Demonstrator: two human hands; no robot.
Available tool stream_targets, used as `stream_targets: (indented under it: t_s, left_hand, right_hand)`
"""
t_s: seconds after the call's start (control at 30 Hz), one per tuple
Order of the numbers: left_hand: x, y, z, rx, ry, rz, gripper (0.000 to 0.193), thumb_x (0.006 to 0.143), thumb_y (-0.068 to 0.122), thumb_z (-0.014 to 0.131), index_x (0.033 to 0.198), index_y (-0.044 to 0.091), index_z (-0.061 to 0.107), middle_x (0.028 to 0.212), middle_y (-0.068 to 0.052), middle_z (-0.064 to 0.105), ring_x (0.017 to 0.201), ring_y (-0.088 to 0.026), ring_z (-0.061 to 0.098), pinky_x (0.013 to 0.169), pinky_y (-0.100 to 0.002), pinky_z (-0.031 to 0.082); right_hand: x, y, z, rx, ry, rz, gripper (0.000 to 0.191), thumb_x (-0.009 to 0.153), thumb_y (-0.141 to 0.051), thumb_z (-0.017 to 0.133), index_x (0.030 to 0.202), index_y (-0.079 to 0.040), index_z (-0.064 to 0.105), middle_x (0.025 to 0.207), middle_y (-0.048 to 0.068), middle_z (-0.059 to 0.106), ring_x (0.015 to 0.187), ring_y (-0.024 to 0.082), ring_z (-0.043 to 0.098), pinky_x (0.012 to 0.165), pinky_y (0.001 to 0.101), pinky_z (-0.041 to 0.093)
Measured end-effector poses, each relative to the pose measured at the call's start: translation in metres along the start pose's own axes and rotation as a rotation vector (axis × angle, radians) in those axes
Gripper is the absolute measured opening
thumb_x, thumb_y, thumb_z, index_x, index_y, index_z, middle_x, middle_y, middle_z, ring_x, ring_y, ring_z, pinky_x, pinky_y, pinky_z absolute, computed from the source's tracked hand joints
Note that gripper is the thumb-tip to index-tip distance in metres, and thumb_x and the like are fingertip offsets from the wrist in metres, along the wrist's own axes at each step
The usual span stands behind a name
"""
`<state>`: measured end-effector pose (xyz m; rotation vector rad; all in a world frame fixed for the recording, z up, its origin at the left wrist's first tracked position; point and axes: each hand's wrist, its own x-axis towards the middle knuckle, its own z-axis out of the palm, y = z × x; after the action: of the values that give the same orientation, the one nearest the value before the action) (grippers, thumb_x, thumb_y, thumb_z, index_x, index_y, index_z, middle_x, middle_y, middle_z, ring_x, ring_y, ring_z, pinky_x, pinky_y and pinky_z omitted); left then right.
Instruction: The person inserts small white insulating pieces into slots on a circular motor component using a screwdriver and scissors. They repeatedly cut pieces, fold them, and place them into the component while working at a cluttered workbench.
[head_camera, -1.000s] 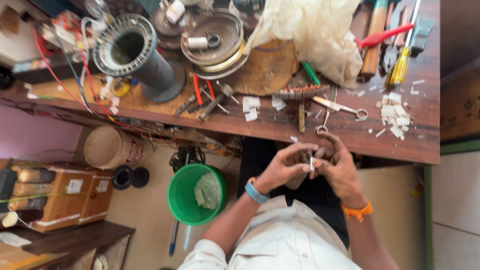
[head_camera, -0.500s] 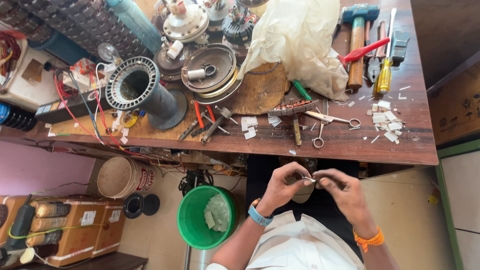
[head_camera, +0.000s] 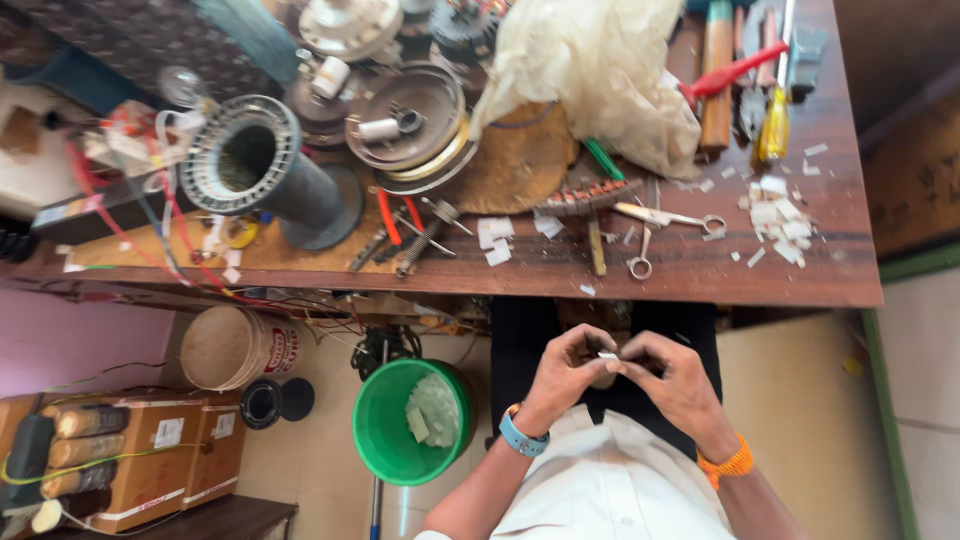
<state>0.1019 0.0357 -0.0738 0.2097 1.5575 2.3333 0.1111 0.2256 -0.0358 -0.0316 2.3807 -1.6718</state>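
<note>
A small white strip (head_camera: 607, 355) is held between both hands, below the near edge of the wooden desk (head_camera: 700, 275) and above the lap. The strip's long axis runs roughly left to right across the view, nearly level; one end is taken by the left hand (head_camera: 563, 375) and the other by the right hand (head_camera: 678, 380). The grip of each hand is closed on the strip, with thumb and fingertips pinched together over it. Much of the strip is covered by the fingers, so its full length cannot be made out. A blue wristband (head_camera: 522, 440) is worn on the left wrist and an orange thread band (head_camera: 727, 465) on the right.

On the desk, well apart from the hands, a pair of scissors (head_camera: 665, 225) is laid with its handles towards the right, beside scattered white paper scraps (head_camera: 780, 215). A dark ribbed stator cylinder (head_camera: 265, 170) is seen lying on its side at the left, its open mouth turned towards the camera. A crumpled pale plastic bag (head_camera: 600, 70) and a yellow-handled screwdriver (head_camera: 775, 135) are set further back. On the floor to the left of the hands stands a green bucket (head_camera: 385, 440) with pale scraps inside.
</note>
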Motion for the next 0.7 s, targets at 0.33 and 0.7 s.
stream_targets:
  t_s: [0.33, 0.7]
  left_hand:
    - [-0.001, 0.014, 0.008, 0.162, -0.041, 0.245, 0.016, 0.092, -0.005, 0.078, 0.104, -0.004, 0.069, 0.107, -0.005, 0.055, 0.090, -0.008, 0.055, 0.075, -0.022, 0.046]
    - [0.002, 0.030, 0.011, 0.409, 0.155, 0.250, 0.007, 0.101, -0.003, 0.060, 0.104, 0.001, 0.065, 0.093, -0.003, 0.064, 0.074, -0.007, 0.054, 0.066, -0.021, 0.045]
  right_hand:
    - [-0.001, -0.027, -0.004, -0.121, 0.146, -0.434, 0.019, 0.075, 0.004, 0.079, 0.090, -0.001, 0.068, 0.087, 0.009, 0.068, 0.076, 0.021, 0.069, 0.066, 0.0306, 0.055]
    - [0.041, -0.014, -0.061, -0.353, 0.641, -0.444, 0.047, 0.107, -0.049, 0.061, 0.109, -0.003, 0.072, 0.105, 0.010, 0.072, 0.091, 0.022, 0.073, 0.080, 0.0327, 0.058]
